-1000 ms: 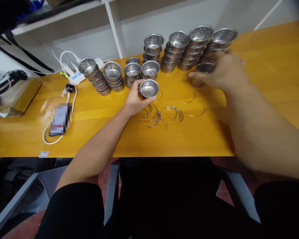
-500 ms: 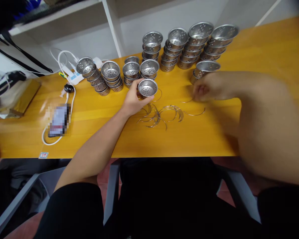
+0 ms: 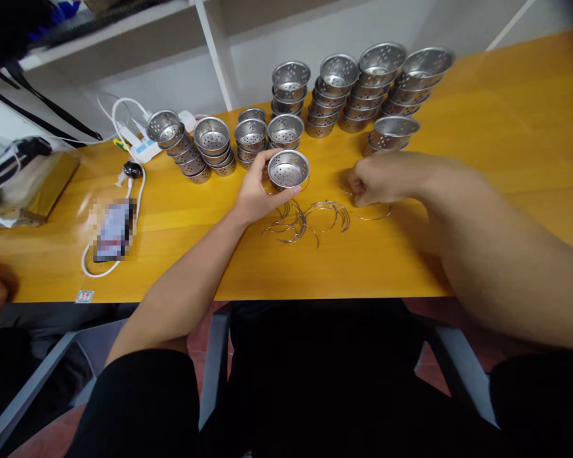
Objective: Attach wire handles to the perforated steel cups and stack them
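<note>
left hand (image 3: 255, 194): clamped on a small holed metal cup (image 3: 288, 169), thumb on the near wall and fingers round the far side; the cup sat on the table (image 3: 506, 127), mouth up, just in front of the low stacks.
right hand (image 3: 379, 180): fingers curled together, knuckles up, low over the table; i could not tell whether a wire was pinched inside.
wires (image 3: 310, 219): a loose heap of thin curved pieces lay between the two hands, with one single arc (image 3: 373, 217) just under the right hand.
handling, cup: it looked light, stiff and slick, thin-walled; the rim and side wall seemed the surest hold.
handling, wires: likely springy and prone to snag on each other; a fingertip pinch at mid-arc seemed best.
low stacks (image 3: 214, 143): close behind the left hand, easy to knock.
tall stacks (image 3: 363, 83): leaning, at the back; a short stack (image 3: 394, 130) stood just behind the right hand.
open room: bare table lay to the right and toward the near edge.
left side: a phone (image 3: 114, 228) and a white cable (image 3: 136, 191).
</note>
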Tool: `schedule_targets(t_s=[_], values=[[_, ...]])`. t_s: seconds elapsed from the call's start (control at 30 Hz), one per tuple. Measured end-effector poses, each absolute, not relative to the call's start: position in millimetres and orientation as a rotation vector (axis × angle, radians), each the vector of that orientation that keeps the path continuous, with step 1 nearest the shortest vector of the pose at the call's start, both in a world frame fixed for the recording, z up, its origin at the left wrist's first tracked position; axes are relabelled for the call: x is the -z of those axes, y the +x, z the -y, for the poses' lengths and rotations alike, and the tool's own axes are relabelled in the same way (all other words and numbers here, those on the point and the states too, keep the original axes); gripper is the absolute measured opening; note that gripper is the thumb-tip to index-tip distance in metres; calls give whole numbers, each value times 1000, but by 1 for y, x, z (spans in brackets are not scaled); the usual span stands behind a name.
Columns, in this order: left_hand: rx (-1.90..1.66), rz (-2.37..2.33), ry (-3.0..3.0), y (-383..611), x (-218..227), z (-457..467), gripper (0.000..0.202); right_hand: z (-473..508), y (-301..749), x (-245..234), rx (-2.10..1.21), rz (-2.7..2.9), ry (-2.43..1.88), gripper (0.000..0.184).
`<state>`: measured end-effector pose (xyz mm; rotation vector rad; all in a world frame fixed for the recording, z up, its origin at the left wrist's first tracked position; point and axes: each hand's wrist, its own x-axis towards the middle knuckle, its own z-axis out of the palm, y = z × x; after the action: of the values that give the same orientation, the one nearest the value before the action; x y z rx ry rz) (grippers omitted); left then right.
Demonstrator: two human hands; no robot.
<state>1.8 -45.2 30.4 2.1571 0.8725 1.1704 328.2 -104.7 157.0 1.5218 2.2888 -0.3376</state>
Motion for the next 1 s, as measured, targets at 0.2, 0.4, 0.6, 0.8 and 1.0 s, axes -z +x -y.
schedule_targets(t_s=[0.2,0.4,0.6,0.8,1.0], values=[[-1239,-914,2192,1,-37,45,100,103,331,-148,351,-2324,1620,28],[-1309,-961,2174,-1,-36,38,95,102,339,-147,564,-2598,1580,22],[-1239,-970,2137,-5,-27,31,106,109,331,-139,1060,-2939,1884,28],[-1282,-911,2157,1,-13,20,101,103,314,-118,1543,-3065,2116,74],[-1236,-878,2142,3,-2,16,106,100,311,-115,1848,-3140,1873,65]])
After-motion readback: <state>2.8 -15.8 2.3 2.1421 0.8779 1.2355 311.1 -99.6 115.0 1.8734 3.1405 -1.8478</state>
